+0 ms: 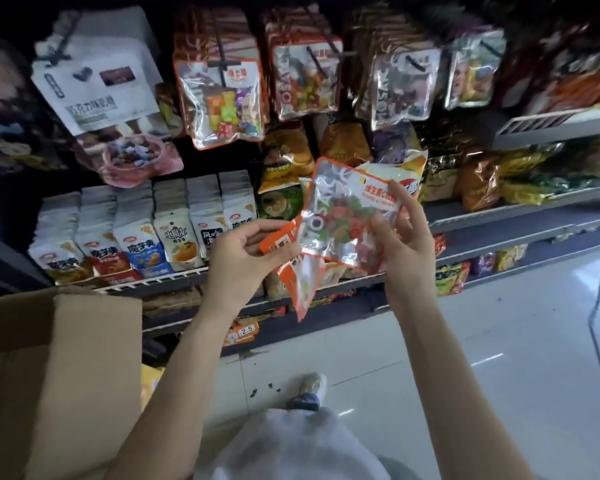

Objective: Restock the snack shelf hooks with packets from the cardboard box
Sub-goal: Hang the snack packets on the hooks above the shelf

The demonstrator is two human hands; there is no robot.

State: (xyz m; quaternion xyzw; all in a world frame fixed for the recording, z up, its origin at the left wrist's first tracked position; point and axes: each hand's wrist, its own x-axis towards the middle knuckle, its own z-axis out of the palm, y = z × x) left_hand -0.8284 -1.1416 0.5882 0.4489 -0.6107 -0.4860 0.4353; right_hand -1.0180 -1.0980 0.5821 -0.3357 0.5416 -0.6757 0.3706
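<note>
I hold clear candy packets (340, 209) with orange edges in front of the shelf. My right hand (407, 239) grips the top packet by its right side. My left hand (246, 254) pinches the orange edges of the packets underneath, one of which hangs down below (303, 289). Above them, matching packets hang on shelf hooks (222, 98), with more to their right (305, 77). The cardboard box (59, 368) stands open at the lower left.
White snack packs (139, 233) fill a wire tray to the left. Bagged snacks (482, 181) lie on grey shelves to the right. A shiny tiled floor (499, 341) spreads below, with my shoe (312, 386) on it.
</note>
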